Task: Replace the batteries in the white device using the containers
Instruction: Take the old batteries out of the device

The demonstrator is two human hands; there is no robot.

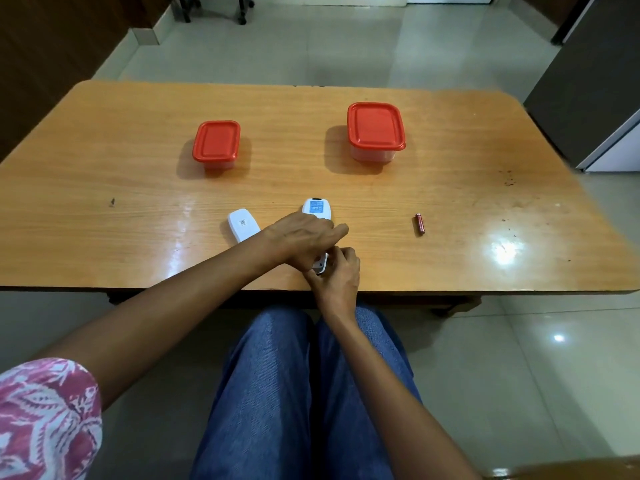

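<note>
Wooden table [138, 168], two red-lidded containers, and my remote lying back-up for its battery swap.

Both containers, the larger [376, 128] and the smaller [216, 142], sit shut, far back. My left hand [304, 237] pins the white remote [316, 208] so my right hand [337, 275] can pick inside its bay; whether those fingers hold anything I cannot tell. The cover [242, 225] and one red battery [419, 223] lie apart, out of my way.
</note>
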